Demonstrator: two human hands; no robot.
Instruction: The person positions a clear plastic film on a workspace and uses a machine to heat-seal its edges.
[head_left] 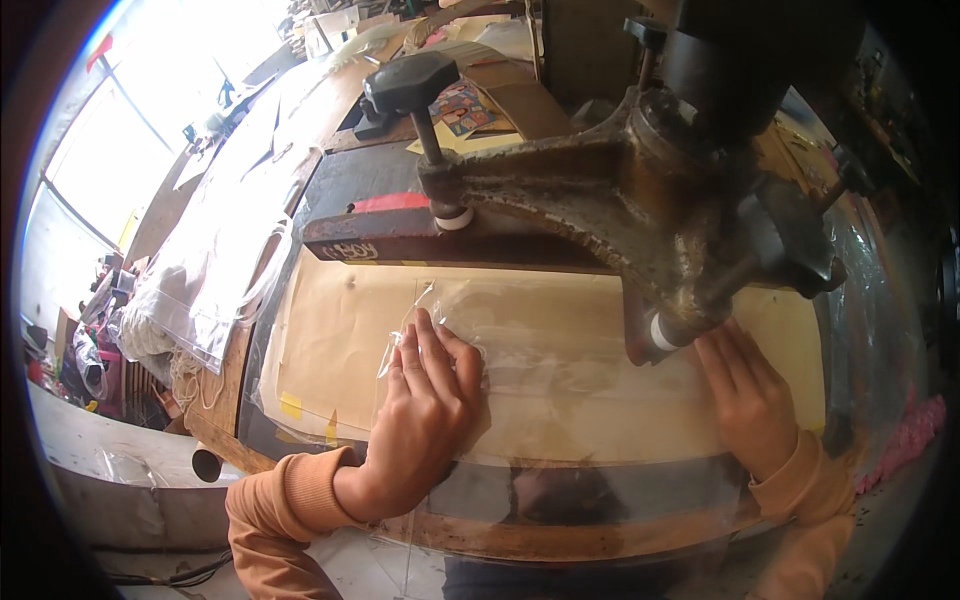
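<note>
A thin, glossy clear plastic sheet (570,385) spreads over a tan board (330,300) on the worktable. My left hand (425,390) is closed on crinkled film of this sheet, its fingers bunched and pointing away from me, over the board's left half. At the right, my right hand (745,400) looks hazy, as if seen through the film. Its fingers are pressed together, with the tips beside a white ring under the press frame; what they hold is hidden. Above the board stands a heavy metal press frame (540,170) with a dark bar (470,240) across the board's far edge.
A black knob (415,80) tops a bolt on the frame's left arm. White plastic sheeting (200,240) and loose string lie left of the table. Yellow tape (291,405) marks the board's left corner. A pink bundle (905,440) is at the far right.
</note>
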